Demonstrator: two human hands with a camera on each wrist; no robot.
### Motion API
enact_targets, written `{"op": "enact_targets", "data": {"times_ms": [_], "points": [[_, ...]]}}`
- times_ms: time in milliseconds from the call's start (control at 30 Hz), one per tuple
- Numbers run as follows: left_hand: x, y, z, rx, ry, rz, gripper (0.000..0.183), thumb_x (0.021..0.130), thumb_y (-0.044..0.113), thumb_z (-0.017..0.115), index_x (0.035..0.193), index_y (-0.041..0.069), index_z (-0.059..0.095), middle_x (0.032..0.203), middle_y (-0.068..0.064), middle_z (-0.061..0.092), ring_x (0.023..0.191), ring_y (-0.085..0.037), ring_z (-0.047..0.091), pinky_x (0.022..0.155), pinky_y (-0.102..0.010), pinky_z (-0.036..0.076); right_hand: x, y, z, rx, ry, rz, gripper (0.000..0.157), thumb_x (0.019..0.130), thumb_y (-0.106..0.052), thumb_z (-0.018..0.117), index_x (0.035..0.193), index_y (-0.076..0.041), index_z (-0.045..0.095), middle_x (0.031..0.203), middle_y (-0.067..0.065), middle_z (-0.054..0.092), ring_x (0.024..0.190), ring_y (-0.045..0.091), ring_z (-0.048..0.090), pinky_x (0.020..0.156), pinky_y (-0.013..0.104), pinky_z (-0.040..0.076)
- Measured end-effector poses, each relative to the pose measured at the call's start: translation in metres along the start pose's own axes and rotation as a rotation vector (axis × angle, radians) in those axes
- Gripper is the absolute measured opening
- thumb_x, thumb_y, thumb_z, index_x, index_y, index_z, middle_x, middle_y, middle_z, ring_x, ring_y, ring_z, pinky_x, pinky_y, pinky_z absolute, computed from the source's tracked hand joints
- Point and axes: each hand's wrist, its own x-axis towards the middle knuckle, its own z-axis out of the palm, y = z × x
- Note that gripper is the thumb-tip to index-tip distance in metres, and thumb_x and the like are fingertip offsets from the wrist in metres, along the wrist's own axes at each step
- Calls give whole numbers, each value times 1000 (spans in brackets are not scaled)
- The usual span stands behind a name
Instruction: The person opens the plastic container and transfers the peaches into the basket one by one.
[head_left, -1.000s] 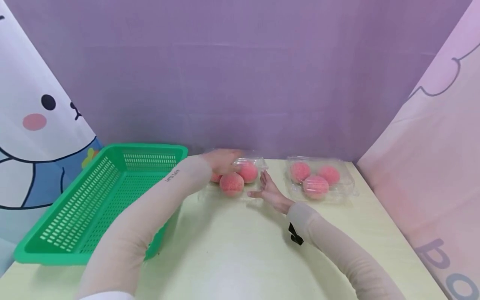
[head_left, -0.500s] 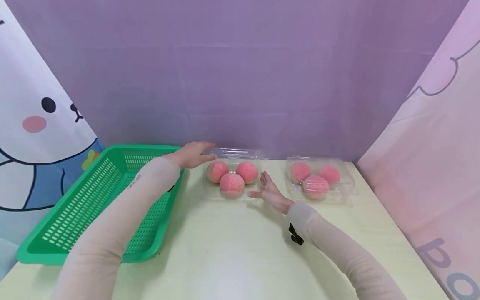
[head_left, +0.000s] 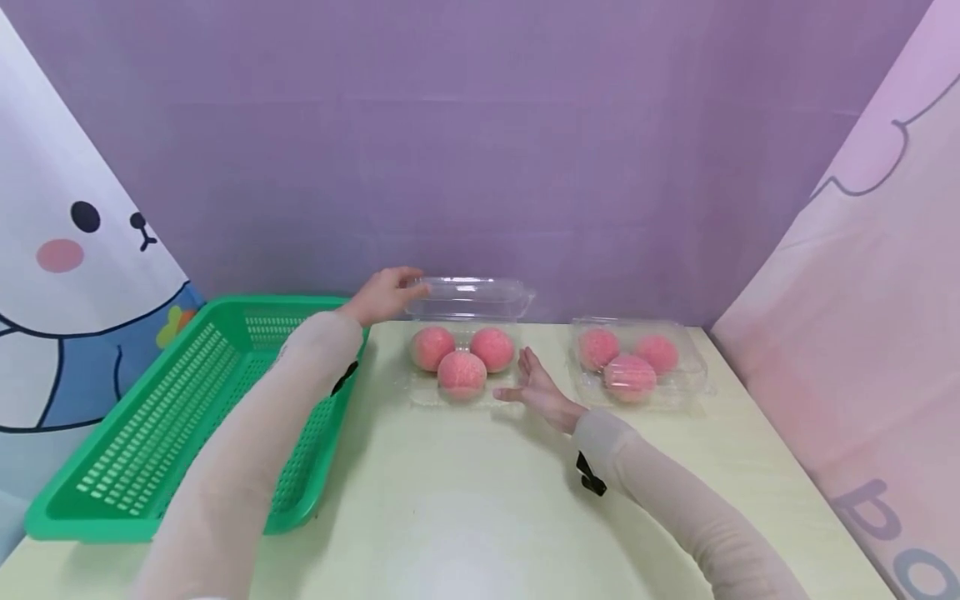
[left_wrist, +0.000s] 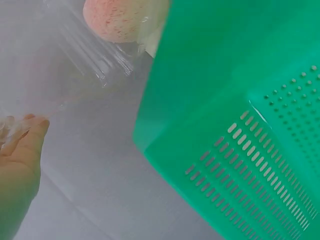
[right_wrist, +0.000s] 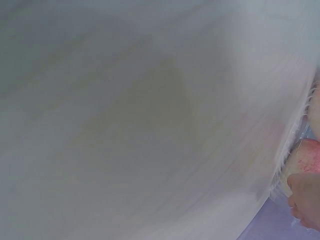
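Clear clamshell | green basket left | second clamshell right | purple cloth behind

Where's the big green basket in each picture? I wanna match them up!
Head: the green basket is on the left, partly behind a sleeve.
Left wrist: it's big, filling much of the right side.
Right wrist: it's not in it.
Shared landmark: pink balls, near the middle and right in head, top in left wrist, right edge in right wrist.
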Motion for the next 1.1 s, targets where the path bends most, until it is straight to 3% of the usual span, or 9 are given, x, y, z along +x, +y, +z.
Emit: {"op": "enact_targets", "data": {"times_ms": [200,500,567,600,667,800,833,867,1100], "points": [[8,-1,-5,-99,39,-42,69,92,53,40,144,9,26,147,-12,30,134,-30,29,106,-50,31,-4,-3,2,-14,3,-1,107,78,-11,70,146,-9,-13,154,9,-6,142,24,-3,114,40,8],[20,-9,-7,-319,55,-135,66,97,49,24,147,8,11,152,-14,17,139,-31,19,110,-50,21,-6,1,7,-10,12,1,106,79,-12,70,146,-10,-11,155,7,-3,142,24,1,114,41,10],[22,-11,-7,-347,54,-159,66,97,50,21,147,9,10,152,-14,17,138,-31,20,111,-49,21,-7,1,8,-13,15,-3,105,79,-11,70,146,-10,-11,155,7,-2,142,24,1,114,41,10],[22,-12,-6,-359,62,-163,64,97,50,20,145,7,21,147,-16,27,135,-31,27,109,-48,24,-7,1,9,-15,17,-3,105,79,-11,70,146,-10,-10,155,7,-2,142,24,1,114,41,9],[24,-13,-6,-390,58,-166,64,97,50,16,145,7,19,147,-18,25,135,-31,26,111,-46,23,-8,0,9,-21,21,-5,105,79,-12,70,146,-9,-10,155,7,-1,142,23,1,114,41,9],[27,-13,-8,-539,36,-155,63,98,47,11,147,7,9,150,-20,17,140,-30,17,114,-39,17,-9,-1,10,-22,22,-11,105,78,-12,71,146,-10,-10,155,6,-1,142,23,2,114,40,9],[28,-13,-10,-575,21,-158,63,98,46,11,147,9,-3,153,-17,6,141,-29,8,116,-38,12,-10,-1,10,-20,19,-18,105,78,-11,70,146,-9,-10,155,7,-2,142,23,1,114,41,9],[28,-13,-11,-605,17,-161,63,99,45,12,147,9,-4,153,-16,3,142,-28,5,116,-36,10,-10,-1,10,-17,16,-23,106,78,-11,70,146,-9,-11,155,8,-2,142,24,1,114,41,9],[30,-14,-13,-609,-1,-186,63,99,45,13,147,9,-6,154,-11,-6,142,-25,1,116,-35,9,-9,-1,11,3,9,-35,106,78,-10,70,146,-8,-10,155,9,-2,142,25,1,114,41,9]]}}
